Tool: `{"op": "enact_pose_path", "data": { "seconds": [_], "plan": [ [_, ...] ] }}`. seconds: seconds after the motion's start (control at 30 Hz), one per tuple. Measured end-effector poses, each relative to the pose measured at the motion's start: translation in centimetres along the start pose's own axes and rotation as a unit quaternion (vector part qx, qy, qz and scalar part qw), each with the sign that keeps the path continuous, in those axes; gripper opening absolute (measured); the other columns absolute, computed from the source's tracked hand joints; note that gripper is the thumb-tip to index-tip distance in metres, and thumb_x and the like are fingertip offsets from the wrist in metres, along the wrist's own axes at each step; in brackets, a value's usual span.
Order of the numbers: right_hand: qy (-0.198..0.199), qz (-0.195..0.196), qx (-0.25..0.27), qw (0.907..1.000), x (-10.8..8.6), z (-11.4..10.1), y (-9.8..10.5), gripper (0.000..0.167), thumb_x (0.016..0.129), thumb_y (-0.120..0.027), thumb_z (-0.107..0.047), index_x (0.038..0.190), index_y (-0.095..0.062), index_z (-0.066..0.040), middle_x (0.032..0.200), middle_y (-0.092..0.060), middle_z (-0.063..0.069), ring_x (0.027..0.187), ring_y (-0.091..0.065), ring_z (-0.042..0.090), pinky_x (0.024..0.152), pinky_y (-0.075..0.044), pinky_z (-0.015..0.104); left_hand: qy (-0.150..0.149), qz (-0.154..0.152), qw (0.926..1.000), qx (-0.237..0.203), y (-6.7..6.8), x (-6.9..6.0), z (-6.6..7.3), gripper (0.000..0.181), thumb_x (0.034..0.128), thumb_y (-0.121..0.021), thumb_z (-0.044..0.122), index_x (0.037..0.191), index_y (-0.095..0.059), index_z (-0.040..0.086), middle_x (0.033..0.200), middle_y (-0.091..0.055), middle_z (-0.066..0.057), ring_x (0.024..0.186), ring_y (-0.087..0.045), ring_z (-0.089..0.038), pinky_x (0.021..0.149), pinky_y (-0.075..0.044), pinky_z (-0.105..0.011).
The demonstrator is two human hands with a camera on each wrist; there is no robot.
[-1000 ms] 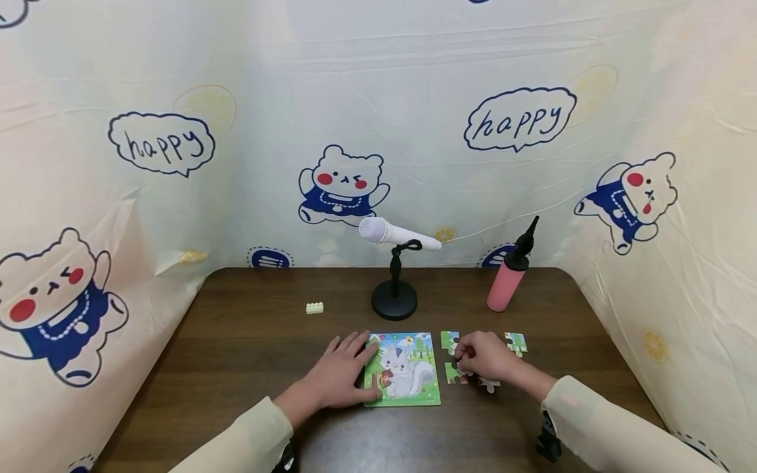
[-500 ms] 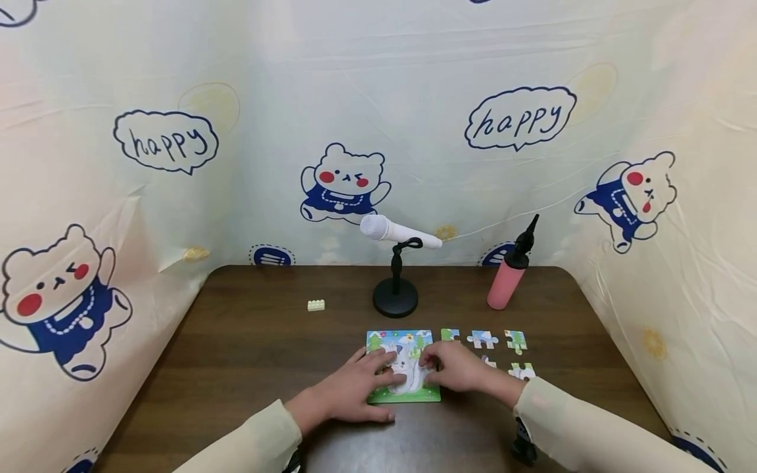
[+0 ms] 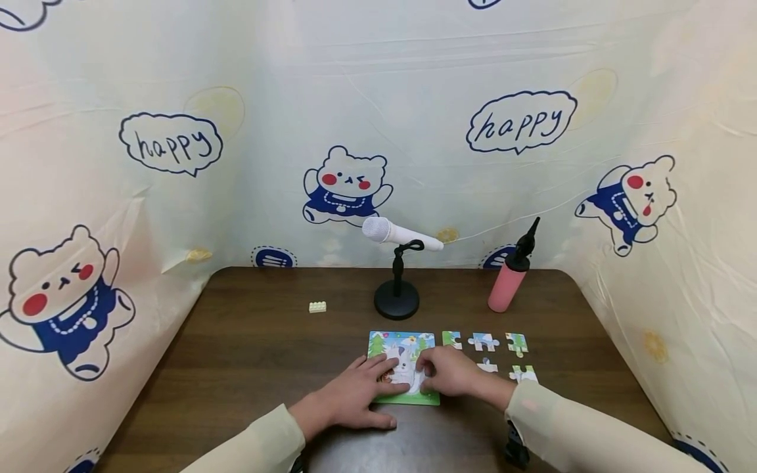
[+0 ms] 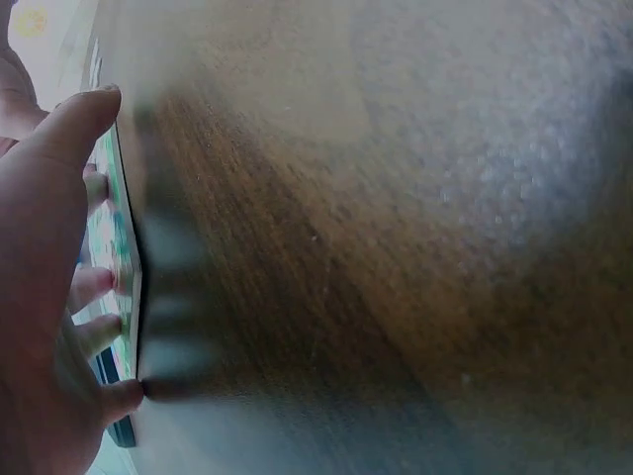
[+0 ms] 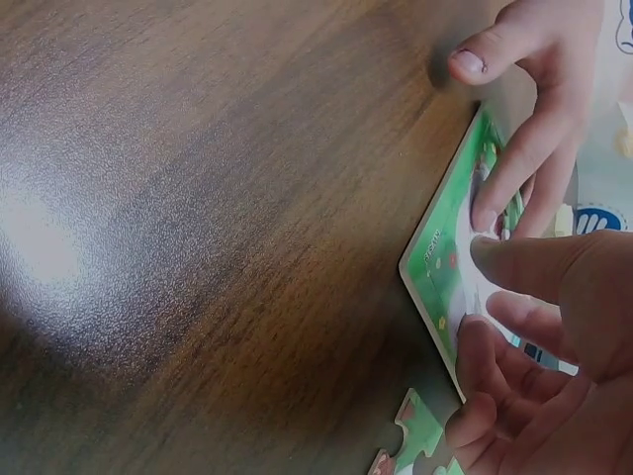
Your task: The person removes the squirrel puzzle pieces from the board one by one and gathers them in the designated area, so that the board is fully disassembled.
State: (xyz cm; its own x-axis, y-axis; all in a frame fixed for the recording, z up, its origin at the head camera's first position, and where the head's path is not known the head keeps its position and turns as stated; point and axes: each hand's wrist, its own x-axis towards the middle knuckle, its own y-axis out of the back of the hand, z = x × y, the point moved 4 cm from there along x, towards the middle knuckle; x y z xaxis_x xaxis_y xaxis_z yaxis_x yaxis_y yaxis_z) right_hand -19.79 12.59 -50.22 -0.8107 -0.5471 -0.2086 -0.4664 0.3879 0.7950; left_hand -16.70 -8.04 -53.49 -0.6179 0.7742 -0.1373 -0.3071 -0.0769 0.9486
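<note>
A square jigsaw puzzle (image 3: 428, 398) with a green border and a white squirrel picture lies on the table. My left hand (image 3: 355, 398) rests over its left side, fingers spread and fairly straight; in the left wrist view the thumb (image 4: 87, 117) stays off the board. My right hand (image 3: 447, 372) is at its right side. There the thumb (image 5: 514, 259) and bent fingers pinch at a white puzzle piece by the squirrel's tail, mostly hidden by the fingers. Loose puzzle pieces (image 3: 483, 341) lie to the right; one green piece (image 5: 420, 427) sits below the right hand in the right wrist view.
A white microphone (image 3: 408, 236) on a black round-based stand (image 3: 396, 302) stands behind the puzzle. Right of it is a pink hand pump (image 3: 506, 288) with a black nozzle. A small cream building brick (image 3: 317, 307) lies left. A printed curtain (image 3: 266, 164) hangs behind the table.
My right hand has moved left from the loose pieces onto the puzzle, uncovering several pieces. My left hand has shifted right, further over the picture. Over the last half second both hands barely move.
</note>
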Motion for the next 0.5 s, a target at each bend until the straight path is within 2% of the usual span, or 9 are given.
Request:
{"op": "enact_pose_path", "data": {
  "seconds": [0.3, 0.5],
  "plan": [
    [-0.022, 0.002, 0.054, 0.9983, -0.05, 0.43, -0.07, 0.033, 0.083, -0.084, -0.014, 0.110, -0.068, -0.006, 0.077, -0.061, -0.003, 0.066, -0.054, 0.012, 0.061, -0.043, 0.027, 0.001, 0.000, 0.9997, 0.024, 0.22, -0.08, 0.31, 0.066, 0.0925, -0.055, 0.073, 0.153, -0.043, 0.049, 0.167, -0.032, -0.005, 0.154, -0.029, -0.034, 0.115, -0.032, -0.066],
    [-0.018, 0.004, 0.066, 0.9976, -0.06, 0.24, 0.20, 0.024, 0.085, -0.082, -0.013, 0.104, -0.071, -0.005, 0.077, -0.061, -0.003, 0.068, -0.054, 0.012, 0.063, -0.043, 0.027, 0.002, 0.006, 0.9993, 0.036, 0.48, -0.05, 0.54, 0.068, 0.0905, -0.060, 0.072, 0.153, -0.044, 0.048, 0.167, -0.033, -0.006, 0.153, -0.031, -0.034, 0.114, -0.034, -0.066]
  ]
}}
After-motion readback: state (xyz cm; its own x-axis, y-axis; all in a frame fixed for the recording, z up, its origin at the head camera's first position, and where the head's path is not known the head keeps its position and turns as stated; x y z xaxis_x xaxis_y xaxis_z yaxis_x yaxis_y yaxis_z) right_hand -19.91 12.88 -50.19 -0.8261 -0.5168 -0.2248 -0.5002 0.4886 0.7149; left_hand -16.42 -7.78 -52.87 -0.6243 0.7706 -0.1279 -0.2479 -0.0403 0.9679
